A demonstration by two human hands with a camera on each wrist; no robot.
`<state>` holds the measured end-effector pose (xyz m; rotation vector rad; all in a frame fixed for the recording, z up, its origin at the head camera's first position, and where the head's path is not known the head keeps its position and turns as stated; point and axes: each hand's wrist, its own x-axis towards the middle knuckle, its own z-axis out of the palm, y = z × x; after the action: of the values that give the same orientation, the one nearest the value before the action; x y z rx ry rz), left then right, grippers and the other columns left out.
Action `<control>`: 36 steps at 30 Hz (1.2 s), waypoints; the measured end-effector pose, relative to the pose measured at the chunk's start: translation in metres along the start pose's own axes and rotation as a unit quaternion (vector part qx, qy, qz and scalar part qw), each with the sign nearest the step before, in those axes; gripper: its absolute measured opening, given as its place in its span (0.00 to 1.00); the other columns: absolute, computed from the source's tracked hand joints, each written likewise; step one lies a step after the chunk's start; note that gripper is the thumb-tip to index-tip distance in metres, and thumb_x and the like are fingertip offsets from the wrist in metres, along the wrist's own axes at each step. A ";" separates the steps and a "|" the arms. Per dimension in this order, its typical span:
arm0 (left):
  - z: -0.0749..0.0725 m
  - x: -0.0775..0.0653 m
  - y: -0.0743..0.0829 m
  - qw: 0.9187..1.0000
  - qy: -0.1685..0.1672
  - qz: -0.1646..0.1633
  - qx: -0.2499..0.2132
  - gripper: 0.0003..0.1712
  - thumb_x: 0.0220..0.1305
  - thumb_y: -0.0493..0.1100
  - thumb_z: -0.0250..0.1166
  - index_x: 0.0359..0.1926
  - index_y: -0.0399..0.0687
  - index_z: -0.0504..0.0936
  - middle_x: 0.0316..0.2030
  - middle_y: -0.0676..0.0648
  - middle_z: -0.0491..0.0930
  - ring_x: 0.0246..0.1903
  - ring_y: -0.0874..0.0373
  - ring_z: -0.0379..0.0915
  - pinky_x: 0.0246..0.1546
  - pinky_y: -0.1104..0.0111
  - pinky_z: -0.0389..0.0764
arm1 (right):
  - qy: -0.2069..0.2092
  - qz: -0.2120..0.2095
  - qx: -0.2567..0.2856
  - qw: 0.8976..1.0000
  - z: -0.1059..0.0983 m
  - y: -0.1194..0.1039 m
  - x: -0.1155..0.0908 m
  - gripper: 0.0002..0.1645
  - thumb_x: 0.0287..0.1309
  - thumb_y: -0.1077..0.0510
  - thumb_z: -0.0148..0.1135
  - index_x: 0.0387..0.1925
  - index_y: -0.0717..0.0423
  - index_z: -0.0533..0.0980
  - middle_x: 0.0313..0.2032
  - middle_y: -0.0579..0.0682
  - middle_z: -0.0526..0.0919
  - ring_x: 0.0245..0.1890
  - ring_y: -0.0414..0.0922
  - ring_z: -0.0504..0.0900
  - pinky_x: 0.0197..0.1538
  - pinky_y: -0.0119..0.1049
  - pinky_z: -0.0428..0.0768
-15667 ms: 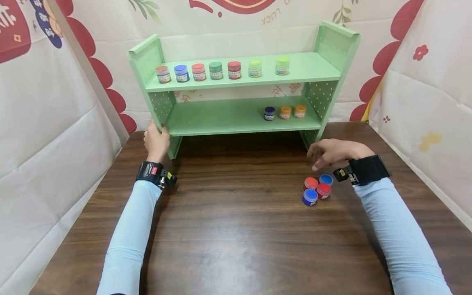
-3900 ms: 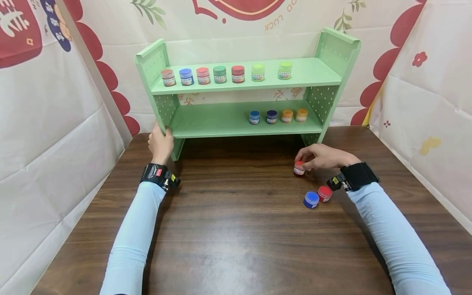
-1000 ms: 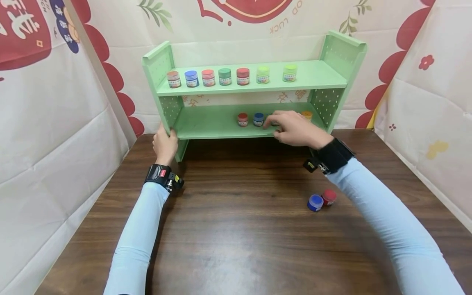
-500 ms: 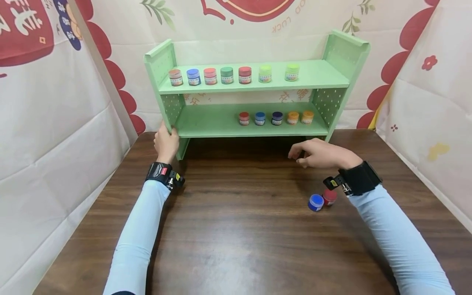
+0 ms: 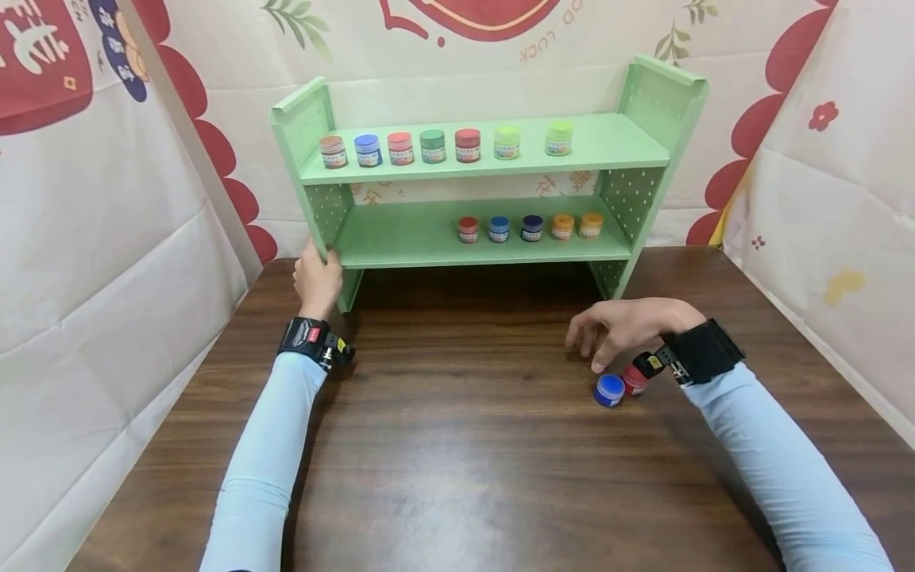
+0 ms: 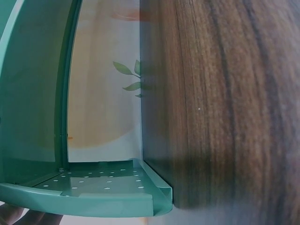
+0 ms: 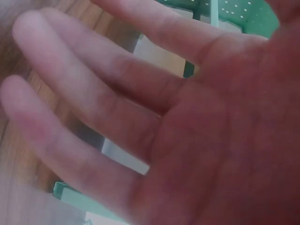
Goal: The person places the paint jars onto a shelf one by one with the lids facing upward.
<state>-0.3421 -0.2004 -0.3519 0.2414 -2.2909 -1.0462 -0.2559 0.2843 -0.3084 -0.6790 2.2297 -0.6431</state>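
My left hand grips the lower left side panel of a green two-tier shelf; in the left wrist view only a bit of its fingers shows at the bottom corner. My right hand hovers over the table with relaxed fingers and nothing in its grasp, just behind two small paint jars. One is a blue-lidded jar, the other a red-lidded jar, partly hidden by the wrist camera. On the lower tier stand a red jar, a blue jar, a dark purple jar and two orange jars.
Along the upper tier runs a row of several jars, among them a green jar and a light green jar. The brown wooden table lies under everything. Printed cloth hangs behind and at both sides.
A blue jar, then a red one, moved from the table to the lower tier. Over the last second my right hand came back from the shelf toward the two table jars. The left hand stayed.
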 end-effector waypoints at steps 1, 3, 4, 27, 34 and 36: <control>0.001 0.000 -0.001 1.000 -0.001 -0.001 0.001 0.15 0.73 0.47 0.52 0.54 0.48 0.76 0.51 0.31 0.85 0.51 0.29 0.81 0.47 0.37 0.76 | -0.004 0.003 0.011 1.000 0.000 0.001 0.000 0.29 0.58 0.60 0.74 0.60 0.61 0.76 0.52 0.60 0.83 0.51 0.50 0.81 0.49 0.40 0.83; 0.002 0.000 -0.001 1.000 -0.004 -0.002 0.003 0.16 0.73 0.47 0.52 0.55 0.49 0.76 0.52 0.31 0.85 0.50 0.29 0.81 0.47 0.37 0.76 | -0.009 0.008 0.024 1.000 0.001 0.003 -0.001 0.28 0.57 0.61 0.74 0.59 0.62 0.76 0.51 0.61 0.83 0.51 0.50 0.81 0.49 0.40 0.83; 0.002 -0.001 -0.001 1.000 -0.005 -0.002 0.004 0.16 0.73 0.48 0.51 0.56 0.49 0.76 0.52 0.31 0.85 0.50 0.29 0.81 0.47 0.37 0.76 | -0.011 0.009 0.026 1.000 0.002 0.004 -0.001 0.28 0.57 0.61 0.74 0.58 0.62 0.76 0.51 0.61 0.83 0.50 0.50 0.81 0.49 0.40 0.83; 0.000 0.002 0.000 1.000 -0.004 0.000 -0.004 0.19 0.70 0.46 0.52 0.58 0.50 0.76 0.51 0.35 0.85 0.49 0.31 0.82 0.46 0.38 0.76 | -0.054 0.001 0.033 0.998 0.003 0.008 0.013 0.30 0.53 0.64 0.77 0.57 0.62 0.76 0.48 0.62 0.81 0.47 0.50 0.82 0.48 0.37 0.83; 0.000 0.001 0.000 1.000 -0.005 0.000 -0.005 0.19 0.71 0.47 0.52 0.59 0.50 0.76 0.51 0.35 0.85 0.49 0.31 0.82 0.46 0.38 0.76 | -0.071 0.025 0.083 0.994 0.002 0.010 0.010 0.34 0.50 0.68 0.77 0.59 0.64 0.74 0.49 0.62 0.79 0.46 0.50 0.79 0.45 0.38 0.83; 0.000 0.001 0.000 1.000 -0.003 0.001 -0.007 0.18 0.71 0.47 0.52 0.58 0.50 0.76 0.50 0.35 0.85 0.48 0.31 0.82 0.45 0.38 0.76 | -0.072 0.033 0.087 0.993 0.001 0.011 0.009 0.35 0.49 0.70 0.77 0.59 0.64 0.74 0.49 0.62 0.79 0.46 0.50 0.79 0.44 0.38 0.83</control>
<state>-0.3426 -0.2012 -0.3515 0.2303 -2.2873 -1.0622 -0.2635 0.2872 -0.3202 -0.5443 2.0268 -0.7224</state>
